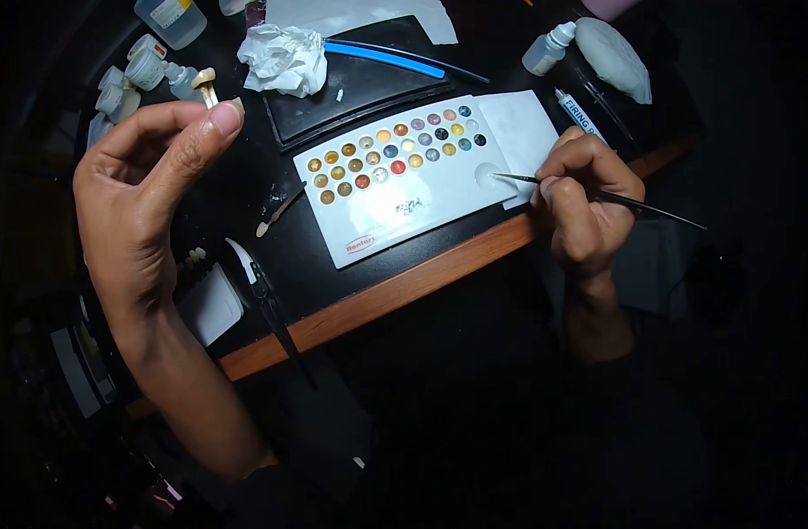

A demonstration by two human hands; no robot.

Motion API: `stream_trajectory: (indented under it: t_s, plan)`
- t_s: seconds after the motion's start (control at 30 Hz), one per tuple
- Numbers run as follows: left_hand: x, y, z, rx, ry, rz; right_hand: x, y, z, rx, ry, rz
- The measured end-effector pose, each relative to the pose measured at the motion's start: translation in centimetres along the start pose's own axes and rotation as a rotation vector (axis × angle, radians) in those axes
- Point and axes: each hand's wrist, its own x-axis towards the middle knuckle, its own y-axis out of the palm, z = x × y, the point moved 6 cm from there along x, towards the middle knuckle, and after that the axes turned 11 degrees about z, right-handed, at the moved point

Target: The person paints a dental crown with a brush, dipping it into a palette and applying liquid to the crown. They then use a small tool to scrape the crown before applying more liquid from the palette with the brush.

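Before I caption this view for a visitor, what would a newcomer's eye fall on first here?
Probably the white palette, bright near the centre of the dark table, with its rows of coloured wells. At the right, the right hand holds a thin brush, its tip at the palette's round hollow. At the upper left, the left hand pinches a tooth-shaped piece.

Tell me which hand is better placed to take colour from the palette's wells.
Likely the right hand: it holds the brush, with its tip at the round hollow of the palette, near the coloured wells. The left hand is raised beyond the palette's left side, pinching a tooth-shaped piece.
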Motion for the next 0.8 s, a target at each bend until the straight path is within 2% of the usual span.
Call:
stream_trajectory:
  t_s: [0.17, 0.8]
  plan:
    - [0.07, -0.17, 0.20, -0.020, 0.010, 0.009, 0.20, 0.43, -0.18, -0.064, -0.067, 0.036]
    - [-0.02, -0.13, 0.09, -0.019, 0.010, 0.018, 0.16, 0.71, -0.07, -0.074, -0.013, 0.010]
